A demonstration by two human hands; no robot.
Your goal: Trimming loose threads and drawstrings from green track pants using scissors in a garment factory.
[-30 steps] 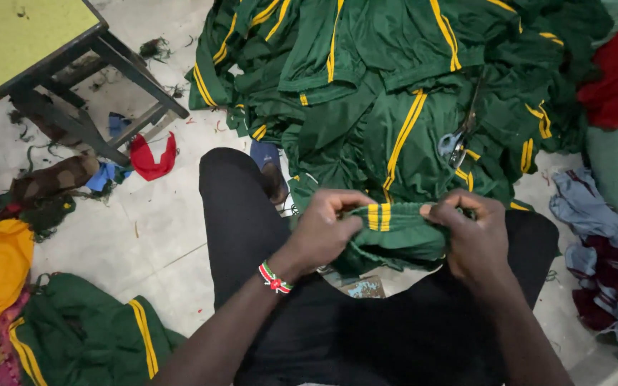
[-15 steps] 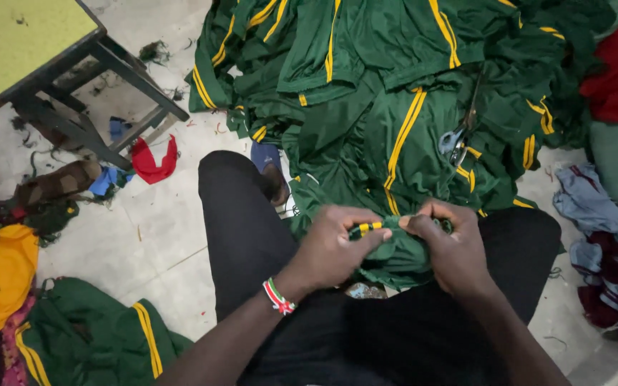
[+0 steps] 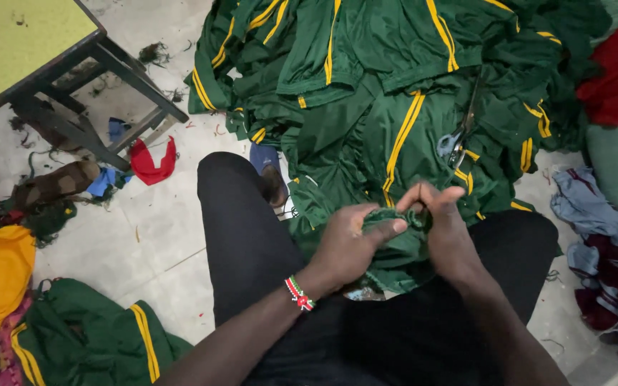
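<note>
Over the lap, both hands, left hand (image 3: 348, 246) and right hand (image 3: 441, 229), pinch a bunched green garment (image 3: 395, 250); it looks soft, light and slippery, best gripped at the seam.

1. The left hand (image 3: 348, 246) and right hand (image 3: 446, 232) meet over the person's lap, fingertips close together, with a bunched garment (image 3: 395, 246) between them.
2. Beyond the hands sits a heap of garments (image 3: 395, 78), and a pair of scissors (image 3: 455, 143) lies on it to the right.
3. Far left stands a stool (image 3: 44, 57); a cloth scrap (image 3: 153, 161) lies on the floor just beside its legs.
4. Bottom left lies another garment (image 3: 87, 343).
5. Right of the knee, a pile of fabric scraps (image 3: 602, 243) rests on the floor.
</note>
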